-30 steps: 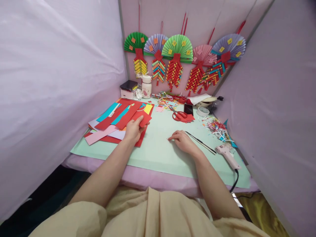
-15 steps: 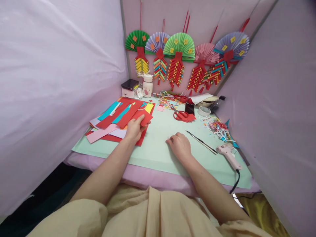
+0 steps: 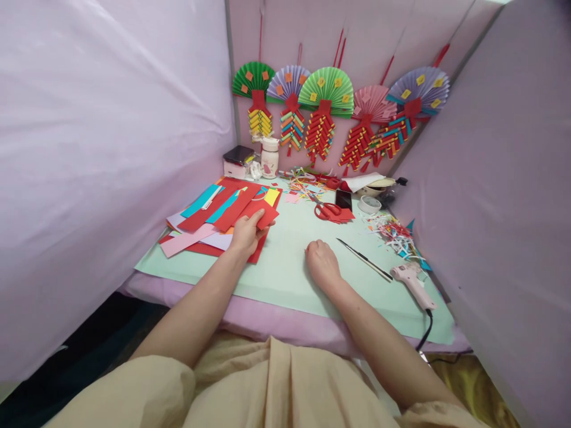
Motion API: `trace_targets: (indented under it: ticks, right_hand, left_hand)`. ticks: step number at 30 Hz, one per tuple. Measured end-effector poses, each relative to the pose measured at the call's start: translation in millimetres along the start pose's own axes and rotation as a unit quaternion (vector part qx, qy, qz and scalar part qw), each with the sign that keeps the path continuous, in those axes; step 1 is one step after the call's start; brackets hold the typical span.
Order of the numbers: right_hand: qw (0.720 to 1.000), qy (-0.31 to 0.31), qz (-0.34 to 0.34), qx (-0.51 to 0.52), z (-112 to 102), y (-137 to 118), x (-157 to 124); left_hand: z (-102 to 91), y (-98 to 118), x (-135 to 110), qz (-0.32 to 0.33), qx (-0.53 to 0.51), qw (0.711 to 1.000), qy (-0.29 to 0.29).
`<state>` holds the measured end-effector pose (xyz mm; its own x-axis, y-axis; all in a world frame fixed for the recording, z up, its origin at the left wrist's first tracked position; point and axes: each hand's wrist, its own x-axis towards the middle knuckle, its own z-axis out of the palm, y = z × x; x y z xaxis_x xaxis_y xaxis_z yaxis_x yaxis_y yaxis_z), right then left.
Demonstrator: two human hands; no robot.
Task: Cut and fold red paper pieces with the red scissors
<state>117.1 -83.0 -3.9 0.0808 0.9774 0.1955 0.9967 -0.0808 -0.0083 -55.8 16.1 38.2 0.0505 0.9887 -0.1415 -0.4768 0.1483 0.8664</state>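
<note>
My left hand (image 3: pixel 248 233) pinches a red square of paper (image 3: pixel 269 217), thumb on top, at the right edge of a pile of coloured paper. In that pile lie red strips (image 3: pixel 237 208), blue strips (image 3: pixel 201 200) and a pink strip (image 3: pixel 187 240). My right hand (image 3: pixel 323 261) is closed and rests on the pale green table sheet (image 3: pixel 285 279). Its fingers curl under, so whatever they hold is hidden. Just right of it lies a thin dark craft knife or pen-like tool (image 3: pixel 363 259). Red-handled scissors (image 3: pixel 327 210) lie beyond, on small red paper pieces (image 3: pixel 344 216).
A pale pink glue gun (image 3: pixel 414 284) with a black cord lies at the right edge. Paper scraps (image 3: pixel 395 233), a tape roll (image 3: pixel 369 204), a phone (image 3: pixel 343 200) and a white bottle (image 3: pixel 269 158) stand around the back. Several paper fans (image 3: pixel 326 89) hang behind. Cloth walls close both sides.
My right hand has curled its fingers further under, hiding the fingertips. My left hand keeps the red paper square in nearly the same spot. The view has shifted slightly.
</note>
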Motion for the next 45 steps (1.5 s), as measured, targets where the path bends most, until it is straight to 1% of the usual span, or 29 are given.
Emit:
trace_targets:
  ticks: [3, 5, 7, 9, 10, 11, 13, 15, 17, 20, 23, 26, 28, 30, 32, 33, 34, 35, 36, 37, 39, 41, 43, 45]
  right_hand:
    - [0.999, 0.011, -0.004, 0.034, 2.1, 8.1, 6.4]
    - [0.996, 0.058, 0.019, 0.066, -2.9, 28.4, 16.5]
    - [0.984, 0.138, 0.085, 0.068, -15.3, 63.9, 30.7]
    - [0.975, 0.166, 0.134, 0.053, -33.2, 110.9, 45.9]
    - [0.968, 0.174, 0.174, 0.043, -42.8, 136.0, 52.7]
    - [0.961, 0.176, 0.210, 0.035, -51.8, 160.4, 58.4]
    - [0.954, 0.169, 0.246, 0.022, -66.1, 202.8, 65.8]
    - [0.951, 0.110, 0.289, 0.018, -72.8, 232.0, 69.0]
    - [0.949, 0.073, 0.306, 0.021, -72.6, 248.0, 70.3]
    - [0.940, 0.042, 0.337, 0.027, -66.5, 255.9, 71.3]
    - [0.928, 0.032, 0.370, 0.026, -62.2, 258.4, 70.5]
    - [0.922, 0.036, 0.385, 0.017, -61.0, 260.3, 67.5]
    - [0.932, 0.056, 0.359, 0.011, -60.1, 256.3, 65.5]
    - [0.954, 0.098, 0.283, 0.015, -57.6, 242.5, 63.5]
    - [0.974, 0.129, 0.177, 0.051, -52.6, 216.0, 59.6]
    - [0.981, 0.116, 0.129, 0.089, -49.0, 198.2, 56.1]
    - [0.984, 0.086, 0.076, 0.132, -44.6, 178.4, 51.4]
    - [0.983, 0.057, 0.014, 0.174, -39.6, 157.3, 45.4]
    - [0.977, 0.043, -0.036, 0.206, -34.2, 136.2, 38.4]
    - [0.970, 0.035, -0.070, 0.228, -28.6, 116.2, 30.8]
    - [0.967, 0.020, -0.100, 0.234, -18.3, 82.8, 16.0]
    - [0.972, 0.013, -0.092, 0.216, -10.3, 61.0, 5.0]
    - [0.976, 0.005, -0.079, 0.202, -5.1, 49.7, -0.7]
    - [0.977, -0.003, -0.074, 0.202, -2.0, 44.9, -2.0]
  left_hand:
    - [0.7, 1.1, -0.5, -0.004, 0.000, 1.000, 0.006]
    - [1.3, 2.0, -0.7, -0.006, -0.002, 1.000, 0.008]
    - [1.9, 2.6, -0.6, -0.007, -0.003, 1.000, 0.005]
    - [2.6, 2.8, -0.6, -0.008, -0.006, 1.000, 0.002]
    - [3.2, 2.9, -0.8, -0.008, -0.007, 1.000, 0.003]
    - [3.8, 3.1, -1.2, -0.008, -0.007, 1.000, 0.005]
    - [5.5, 4.0, -2.5, -0.007, -0.006, 1.000, 0.013]
    - [7.2, 5.6, -4.2, -0.008, -0.003, 1.000, 0.017]
    - [8.6, 7.2, -5.7, -0.010, -0.001, 1.000, 0.016]
    - [8.7, 8.1, -6.0, -0.011, 0.000, 1.000, 0.017]
    - [6.7, 6.8, -4.1, -0.010, 0.000, 1.000, 0.016]
    - [4.6, 4.7, -1.9, -0.009, 0.000, 1.000, 0.013]
    - [4.2, 3.7, -1.4, -0.009, 0.001, 1.000, 0.011]
    - [4.5, 3.3, -1.8, -0.010, 0.002, 1.000, 0.008]
    - [5.1, 3.5, -2.7, -0.012, 0.001, 1.000, 0.007]
    - [5.3, 3.6, -3.1, -0.013, 0.000, 1.000, 0.007]
    - [5.2, 3.7, -3.3, -0.013, -0.002, 1.000, 0.006]
    - [5.0, 3.7, -3.2, -0.012, -0.003, 1.000, 0.005]
    - [4.6, 3.5, -2.9, -0.010, -0.004, 1.000, 0.002]
    - [4.1, 3.2, -2.3, -0.007, -0.004, 1.000, -0.002]
    - [2.7, 2.2, -0.7, -0.004, -0.002, 1.000, -0.006]
    - [1.5, 1.1, 1.0, -0.003, 0.002, 1.000, -0.008]
    - [0.8, 0.6, 1.9, -0.001, 0.003, 1.000, -0.010]
    - [0.8, 0.9, 1.7, 0.001, 0.001, 1.000, -0.014]
